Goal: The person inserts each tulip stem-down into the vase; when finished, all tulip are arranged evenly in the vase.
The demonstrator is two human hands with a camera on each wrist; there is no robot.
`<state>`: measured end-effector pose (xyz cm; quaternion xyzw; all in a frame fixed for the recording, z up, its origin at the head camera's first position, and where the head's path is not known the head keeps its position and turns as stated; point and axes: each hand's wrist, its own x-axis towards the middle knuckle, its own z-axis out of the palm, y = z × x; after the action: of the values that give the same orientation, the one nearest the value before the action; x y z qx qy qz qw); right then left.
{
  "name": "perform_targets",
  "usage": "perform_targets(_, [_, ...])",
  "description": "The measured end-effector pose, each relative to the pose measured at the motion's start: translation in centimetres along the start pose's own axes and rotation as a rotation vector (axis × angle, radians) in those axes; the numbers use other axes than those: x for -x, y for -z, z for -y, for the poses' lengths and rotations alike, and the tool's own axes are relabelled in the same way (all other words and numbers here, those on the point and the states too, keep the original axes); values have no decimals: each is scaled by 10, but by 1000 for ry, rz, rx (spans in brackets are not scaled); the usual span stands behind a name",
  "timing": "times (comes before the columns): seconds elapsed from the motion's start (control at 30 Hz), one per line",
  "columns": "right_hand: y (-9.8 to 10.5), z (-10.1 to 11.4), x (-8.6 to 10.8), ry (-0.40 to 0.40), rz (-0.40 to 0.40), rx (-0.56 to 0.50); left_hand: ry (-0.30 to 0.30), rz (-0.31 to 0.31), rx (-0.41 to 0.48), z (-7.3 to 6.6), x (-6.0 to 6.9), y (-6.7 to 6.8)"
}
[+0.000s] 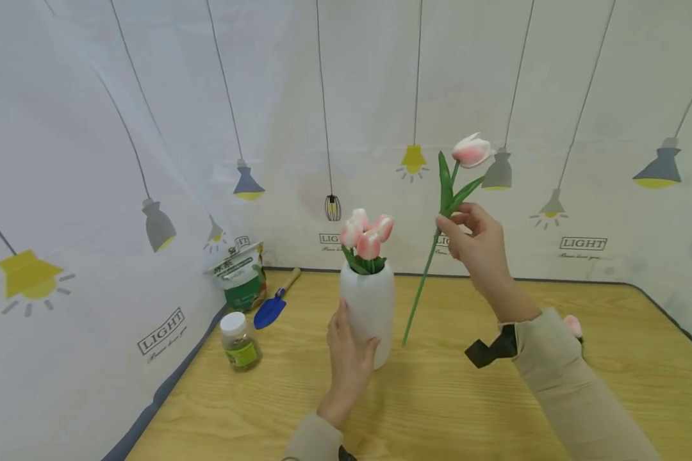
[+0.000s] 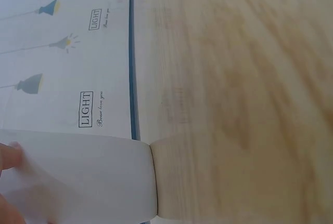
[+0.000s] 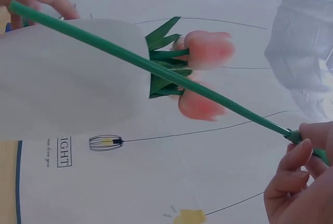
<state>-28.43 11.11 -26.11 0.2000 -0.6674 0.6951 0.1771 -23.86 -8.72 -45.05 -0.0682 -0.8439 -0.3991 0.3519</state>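
A white vase stands upright on the table, holding several pink and white tulips. The left hand grips its lower body, fingers on the left side and thumb across the front. To the right of the vase, the right hand pinches a single tulip's green stem just under the leaves. Its pink bloom is up, and the stem's lower end hangs beside the vase, apart from it. In the right wrist view the stem crosses in front of the vase.
On the left are a jar with a white lid, a blue trowel and a green and white bag. Another pink tulip lies on the right, partly behind the right sleeve. A printed curtain borders the wooden table.
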Motion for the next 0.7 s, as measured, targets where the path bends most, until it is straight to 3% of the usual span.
perform_targets(0.17, [-15, 17, -9, 84, -32, -116, -10, -2, 4, 0, 0, 0])
perform_targets(0.4, [-32, 38, -22, 222, -111, -147, -23, -2, 15, 1, -2, 1])
perform_targets(0.7, [-35, 52, -34, 390, -109, -235, -51, -23, 16, 2, -1, -1])
